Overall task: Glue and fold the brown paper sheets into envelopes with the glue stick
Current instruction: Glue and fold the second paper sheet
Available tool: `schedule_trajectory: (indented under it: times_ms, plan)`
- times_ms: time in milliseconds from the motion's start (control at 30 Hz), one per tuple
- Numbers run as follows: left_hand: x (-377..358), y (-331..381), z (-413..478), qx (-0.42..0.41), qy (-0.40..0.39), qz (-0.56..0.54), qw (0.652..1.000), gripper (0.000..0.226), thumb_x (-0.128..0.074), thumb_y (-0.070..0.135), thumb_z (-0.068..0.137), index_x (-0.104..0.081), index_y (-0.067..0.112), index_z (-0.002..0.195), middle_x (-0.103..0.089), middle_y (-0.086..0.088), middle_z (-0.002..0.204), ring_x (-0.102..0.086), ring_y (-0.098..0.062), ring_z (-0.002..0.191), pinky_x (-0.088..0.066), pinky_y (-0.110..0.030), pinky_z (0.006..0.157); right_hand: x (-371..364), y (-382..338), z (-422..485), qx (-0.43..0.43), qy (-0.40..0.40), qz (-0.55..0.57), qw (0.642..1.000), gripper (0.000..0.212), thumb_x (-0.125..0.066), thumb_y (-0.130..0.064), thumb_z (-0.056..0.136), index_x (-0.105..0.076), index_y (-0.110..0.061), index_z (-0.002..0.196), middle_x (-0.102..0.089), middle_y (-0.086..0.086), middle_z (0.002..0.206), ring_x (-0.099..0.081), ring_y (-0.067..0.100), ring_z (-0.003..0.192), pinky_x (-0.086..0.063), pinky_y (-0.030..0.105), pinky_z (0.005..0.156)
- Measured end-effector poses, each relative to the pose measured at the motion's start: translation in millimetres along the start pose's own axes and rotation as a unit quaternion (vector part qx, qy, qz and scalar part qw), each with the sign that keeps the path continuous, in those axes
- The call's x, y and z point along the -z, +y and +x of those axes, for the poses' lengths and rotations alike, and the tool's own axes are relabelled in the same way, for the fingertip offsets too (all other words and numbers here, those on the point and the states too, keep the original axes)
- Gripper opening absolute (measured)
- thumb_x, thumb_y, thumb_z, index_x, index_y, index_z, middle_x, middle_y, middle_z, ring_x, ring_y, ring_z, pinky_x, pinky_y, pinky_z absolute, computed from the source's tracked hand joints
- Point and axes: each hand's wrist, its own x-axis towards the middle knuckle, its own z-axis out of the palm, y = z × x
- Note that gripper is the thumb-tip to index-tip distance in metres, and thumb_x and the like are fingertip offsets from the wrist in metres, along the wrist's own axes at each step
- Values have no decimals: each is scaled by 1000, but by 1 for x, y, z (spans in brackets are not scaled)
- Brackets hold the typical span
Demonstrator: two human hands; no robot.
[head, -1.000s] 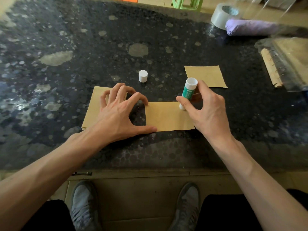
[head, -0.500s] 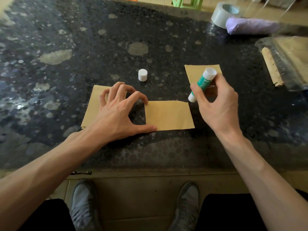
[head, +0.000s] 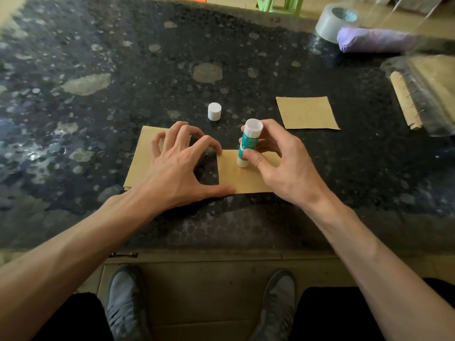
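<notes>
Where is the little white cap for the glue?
In the head view, the white cap stands on the dark table, just beyond the left hand and up-left of the glue stick.

Likely a home: speckled stone table (head: 98,70), green plastic stool (head: 279,4) at twelve o'clock, tape roll (head: 330,23) at one.

Glue stick (head: 247,143) tip-down on your middle brown sheet (head: 231,177).
Stick is green-white, near upright, uncapped; its white cap (head: 214,111) stands just behind. Middle sheet lies flat; another sheet (head: 307,113) flat to the right, a stack (head: 139,166) left.
</notes>
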Motion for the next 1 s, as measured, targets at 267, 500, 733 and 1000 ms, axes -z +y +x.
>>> schedule_trajectory:
  times_ms: [267,500,733,1000]
  plan:
    - [-1,-2,1,2,-10,5,1000,86,-49,101,58,-50,47,124,-35,11,132,-17,-17,146,-11,-50,120,-2,-3,-3,13,22,-69,997,41,-76,-38,93,-63,-26,129,-65,-19,113,-61,-6,103,-42,0,89]
    - [0,-1,1,4,-12,7,1000,85,-49,101,57,-50,48,124,-35,11,133,-16,-17,148,-11,-49,120,-3,3,-9,12,1,-92,996,38,-68,-20,101,-53,-23,135,-69,-6,122,-62,8,113,-39,-2,90]
    - [0,-2,2,3,-15,7,1000,86,-48,101,57,-50,48,125,-36,10,135,-15,-18,149,-10,-51,120,-4,1,-11,18,28,-109,993,39,-71,-28,99,-53,-18,132,-53,-16,114,-43,-8,108,-32,-9,85]
    - [-1,-1,1,1,-5,4,1000,83,-51,99,58,-51,47,123,-36,11,132,-18,-18,147,-12,-50,120,-1,0,-10,29,55,-130,990,36,-70,-43,99,-56,-19,122,-65,-9,110,-62,6,99,-46,4,81]
